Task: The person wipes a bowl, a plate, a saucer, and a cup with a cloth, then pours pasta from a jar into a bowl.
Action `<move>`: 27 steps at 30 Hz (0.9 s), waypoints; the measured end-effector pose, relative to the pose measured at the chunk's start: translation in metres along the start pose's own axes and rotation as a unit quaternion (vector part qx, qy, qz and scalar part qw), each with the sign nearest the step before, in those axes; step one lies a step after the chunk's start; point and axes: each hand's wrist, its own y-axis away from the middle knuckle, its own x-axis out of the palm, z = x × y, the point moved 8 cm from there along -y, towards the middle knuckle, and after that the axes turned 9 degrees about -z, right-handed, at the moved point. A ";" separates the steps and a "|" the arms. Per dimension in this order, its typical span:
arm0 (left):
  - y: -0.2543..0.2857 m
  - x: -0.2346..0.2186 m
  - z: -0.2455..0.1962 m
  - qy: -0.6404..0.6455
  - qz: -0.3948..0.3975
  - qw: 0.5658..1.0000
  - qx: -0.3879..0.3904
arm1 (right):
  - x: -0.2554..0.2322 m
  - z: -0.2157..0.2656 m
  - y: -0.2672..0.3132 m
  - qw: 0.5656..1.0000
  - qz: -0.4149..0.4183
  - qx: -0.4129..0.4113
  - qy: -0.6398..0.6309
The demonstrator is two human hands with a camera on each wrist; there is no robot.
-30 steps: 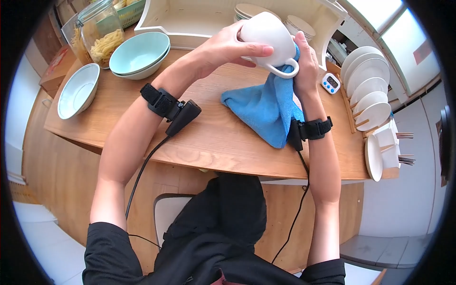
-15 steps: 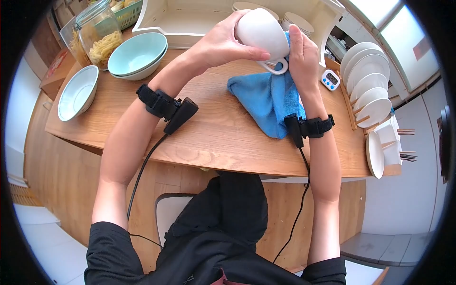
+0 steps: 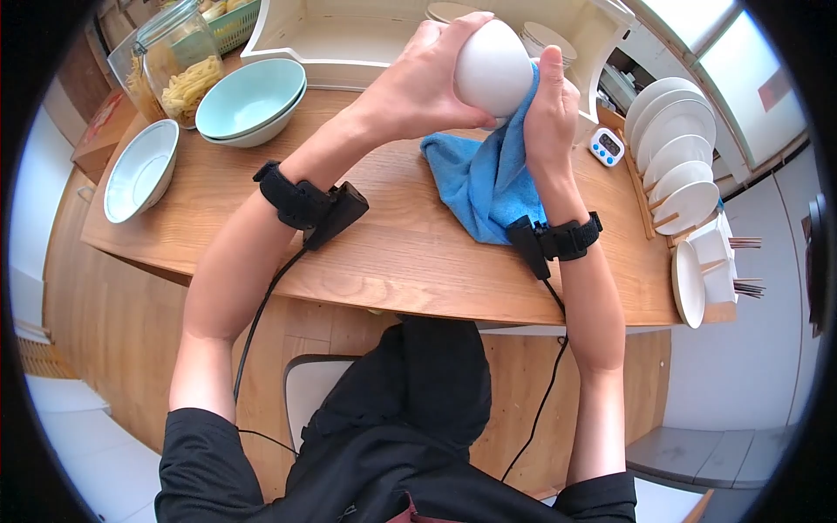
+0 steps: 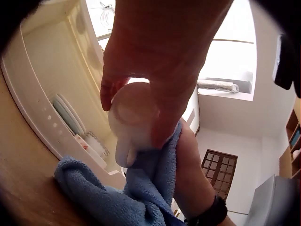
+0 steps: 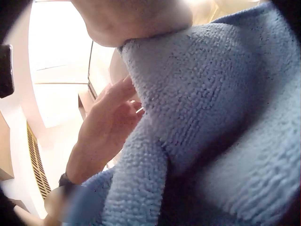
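Note:
My left hand point(image 3: 418, 87) grips a white cup point(image 3: 494, 70) by its outer wall, thumb and fingers spread around it above the table. Its rounded outside faces the head camera; its handle shows only in the left wrist view, below the cup point(image 4: 136, 110). On the cup's other side my right hand point(image 3: 552, 122) holds a blue towel point(image 3: 497, 179) against the mouth, thumb pointing up. Part of the towel hangs down onto the wooden table. Towel folds point(image 5: 197, 84) fill most of the right wrist view and hide the right fingers there.
Pale blue bowls point(image 3: 253, 98) and a glass jar of pasta point(image 3: 187, 83) stand at the left. Behind the hands is a cream open-fronted cabinet point(image 3: 349, 48) with stacked dishes. A white timer point(image 3: 607, 147) and a rack of plates point(image 3: 676, 131) are at the right.
The cup has turned in my left hand, so its handle no longer shows in the head view. My right hand and the towel have shifted slightly left and up.

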 end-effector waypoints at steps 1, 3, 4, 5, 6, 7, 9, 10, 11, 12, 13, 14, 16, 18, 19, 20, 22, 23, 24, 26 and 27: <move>0.000 0.001 0.000 0.000 0.000 1.000 0.000 | 0.002 0.000 0.001 1.000 0.000 0.000 0.000; 0.000 0.000 -0.012 -0.013 -0.017 0.997 0.076 | -0.008 -0.004 0.001 0.996 -0.081 0.022 0.003; 0.001 0.001 -0.012 -0.012 -0.017 0.997 0.077 | -0.009 -0.002 0.001 0.996 -0.082 0.022 0.003; 0.001 0.001 -0.013 -0.014 -0.017 0.996 0.082 | -0.012 0.000 0.001 0.995 -0.096 0.031 -0.006; 0.001 0.001 -0.015 -0.016 -0.018 0.996 0.087 | -0.016 0.001 0.001 0.993 -0.110 0.040 -0.016; 0.001 0.002 -0.015 -0.015 -0.017 0.996 0.087 | -0.017 0.002 0.000 0.993 -0.111 0.040 -0.015; 0.001 0.006 -0.002 0.083 -0.005 0.997 -0.001 | -0.026 -0.004 -0.001 0.983 -0.156 0.080 -0.050; 0.001 0.005 -0.001 0.083 -0.004 0.997 0.000 | -0.027 -0.003 -0.003 0.983 -0.156 0.080 -0.051; 0.002 0.013 0.006 0.165 0.050 0.981 -0.090 | -0.031 -0.007 -0.003 0.975 -0.181 0.108 -0.070; 0.007 0.022 0.011 0.245 0.102 0.948 -0.178 | -0.035 -0.011 -0.003 0.965 -0.205 0.136 -0.088; 0.007 0.019 0.008 0.243 0.102 0.948 -0.177 | -0.035 -0.012 -0.003 0.965 -0.204 0.135 -0.090; 0.012 0.022 0.002 0.315 0.141 0.910 -0.229 | -0.034 -0.013 -0.001 0.970 -0.194 0.128 -0.074; 0.020 0.031 0.007 0.399 0.167 0.856 -0.284 | -0.032 -0.017 0.001 0.974 -0.184 0.122 -0.058; 0.016 0.026 0.004 0.377 0.138 0.875 -0.270 | -0.035 -0.018 0.004 0.957 -0.254 0.126 -0.060; 0.013 0.023 0.004 0.356 0.109 0.892 -0.256 | -0.034 -0.017 0.006 0.957 -0.254 0.126 -0.060; 0.012 0.024 0.005 0.356 0.109 0.892 -0.256 | -0.031 -0.013 0.008 0.955 -0.243 0.146 -0.088; 0.006 0.022 0.005 0.292 0.097 0.929 -0.207 | -0.029 -0.016 0.010 0.951 -0.232 0.166 -0.117; 0.005 0.021 0.006 0.289 0.096 0.929 -0.208 | -0.029 -0.018 0.009 0.956 -0.234 0.155 -0.085; 0.005 0.020 0.005 0.260 0.102 0.941 -0.189 | -0.029 -0.018 0.009 0.960 -0.236 0.145 -0.052; 0.006 0.019 0.005 0.231 0.110 0.951 -0.172 | -0.025 -0.016 0.010 0.966 -0.204 0.146 -0.056; 0.007 0.018 0.003 0.187 0.105 0.965 -0.148 | -0.022 -0.014 0.010 0.973 -0.173 0.145 -0.056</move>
